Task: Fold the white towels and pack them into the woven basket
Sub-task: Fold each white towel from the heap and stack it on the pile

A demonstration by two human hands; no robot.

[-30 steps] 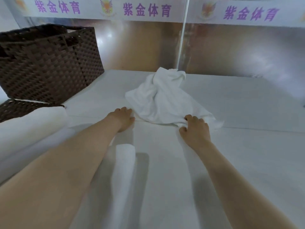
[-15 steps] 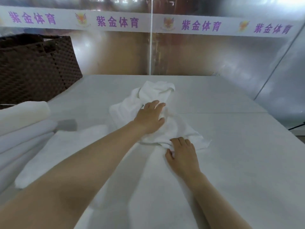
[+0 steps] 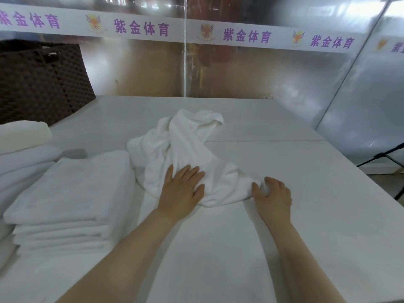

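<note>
- Left hand (image 3: pixel 182 190): its fingers (image 3: pixel 189 172) lie straight and slightly spread, pressed flat on the near part of the towel (image 3: pixel 185 149); nothing is pinched there
- Right hand (image 3: pixel 273 196): its fingers (image 3: pixel 258 190) curl round the towel's near right corner, gripping a fold of cloth against the palm
- The towel sits crumpled at mid-counter (image 3: pixel 284 193), bunched and twisted, its far end heaped up toward the back wall; it touches the stack (image 3: pixel 70 193) at its left edge
- Handling, as a judgement: soft, limp terry; light, not slippery, not fragile; it will sag and drag rather than hold shape, so it should be taken by 2 corners or along 1 hem and pulled taut, never by the bunched middle
- The gripped right corner looks a sound hold; the left hand probably needs to find the matching corner, hidden in the folds, before the cloth can be spread flat
- The stack of folded towels rests left of the hands, several layers deep; more folded white pieces lie further left
- The basket (image 3: pixel 43 82), dark woven, stands at the far left, well apart from the hands; its inside cannot be seen
</note>
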